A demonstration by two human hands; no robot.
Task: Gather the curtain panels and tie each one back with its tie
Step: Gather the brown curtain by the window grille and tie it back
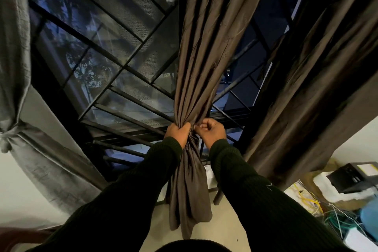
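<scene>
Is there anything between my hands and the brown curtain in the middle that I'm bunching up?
Nothing visible is in the way. Your left hand already grips the gathered middle curtain panel, and your right hand is curled against the same bunch from the right. No tie can be made out at the grip.

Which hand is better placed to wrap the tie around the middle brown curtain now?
Probably the right hand. The left hand grips the gathered middle curtain panel and should keep the bunch together. The right hand sits beside it, fingers curled at the same spot; whether it holds a tie I cannot tell.
</scene>
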